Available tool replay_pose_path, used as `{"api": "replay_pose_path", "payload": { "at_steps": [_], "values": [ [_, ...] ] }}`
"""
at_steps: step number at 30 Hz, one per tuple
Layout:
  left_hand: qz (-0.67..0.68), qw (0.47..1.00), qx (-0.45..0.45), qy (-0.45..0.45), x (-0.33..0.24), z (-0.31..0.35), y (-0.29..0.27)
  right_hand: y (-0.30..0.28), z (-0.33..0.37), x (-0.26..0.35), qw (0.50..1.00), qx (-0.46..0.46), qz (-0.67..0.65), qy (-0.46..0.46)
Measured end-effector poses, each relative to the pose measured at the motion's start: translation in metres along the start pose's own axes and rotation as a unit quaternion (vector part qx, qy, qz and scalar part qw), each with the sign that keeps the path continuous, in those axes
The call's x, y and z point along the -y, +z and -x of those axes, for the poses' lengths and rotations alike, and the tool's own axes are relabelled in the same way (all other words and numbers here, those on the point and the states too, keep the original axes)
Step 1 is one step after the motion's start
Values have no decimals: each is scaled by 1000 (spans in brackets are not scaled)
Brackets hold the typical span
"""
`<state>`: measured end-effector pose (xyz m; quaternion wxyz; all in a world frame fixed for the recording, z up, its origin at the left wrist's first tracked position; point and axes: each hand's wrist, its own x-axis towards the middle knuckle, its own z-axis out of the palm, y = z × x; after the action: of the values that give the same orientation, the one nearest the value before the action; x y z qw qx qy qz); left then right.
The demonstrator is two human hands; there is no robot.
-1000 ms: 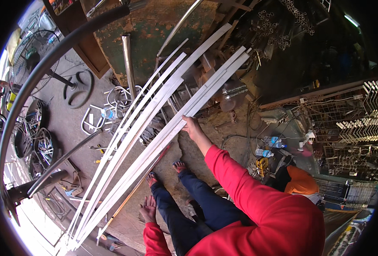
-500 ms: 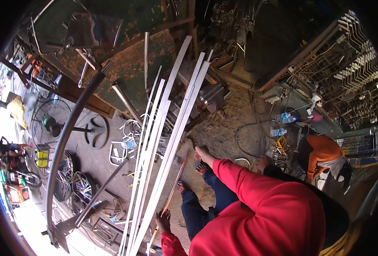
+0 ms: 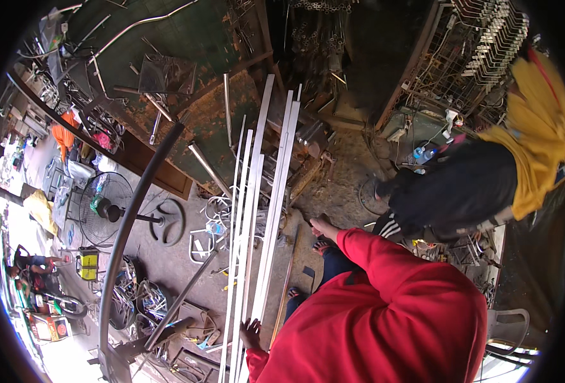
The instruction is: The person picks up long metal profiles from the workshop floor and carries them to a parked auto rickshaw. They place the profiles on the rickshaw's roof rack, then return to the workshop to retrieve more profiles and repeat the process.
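Several long pale square metal tubes run side by side from the far middle down to the lower edge. Beside them, close to their near end, my left hand is open with its fingers apart. I cannot tell whether its fingertips touch the nearest tube. My right hand is closed, to the right of the tubes and above my feet. Whatever it holds, if anything, is too small to make out. A thin strip lies between the tubes and my feet, dark above and yellowish lower down.
A person in yellow and black bends close on my right. A curved dark pipe rises at left, before a standing fan. Baskets of metal parts stand on the floor. A rusty worktable is at the far side.
The view has shifted, so the tubes now sit further right. A person in yellow and black has come into sight at right, where a person in orange showed earlier. My left hand stays near the tubes.
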<state>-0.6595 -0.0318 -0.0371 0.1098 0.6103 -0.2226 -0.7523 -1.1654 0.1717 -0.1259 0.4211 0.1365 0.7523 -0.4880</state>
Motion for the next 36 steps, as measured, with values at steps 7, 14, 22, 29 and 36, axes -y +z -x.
{"api": "replay_pose_path", "payload": {
  "at_steps": [7, 14, 22, 29, 36],
  "values": [
    [21, 996, -43, -75, -26, 4, -94, -12, 139, -37, 996, -90, 1, -13],
    [-29, 997, 60, -48, -62, -42, -80, -77, 205, -159, 981, -172, -51, 69],
    [-110, 985, 126, -32, -70, -37, -23, -67, 244, -183, 978, -193, -74, 40],
    [-193, 975, 100, 37, -52, -1, -35, -62, 228, -145, 985, -156, -77, 9],
    [-207, 974, 90, 0, -45, 19, -53, -71, 223, -153, 983, -174, -55, 16]
  ]
}}
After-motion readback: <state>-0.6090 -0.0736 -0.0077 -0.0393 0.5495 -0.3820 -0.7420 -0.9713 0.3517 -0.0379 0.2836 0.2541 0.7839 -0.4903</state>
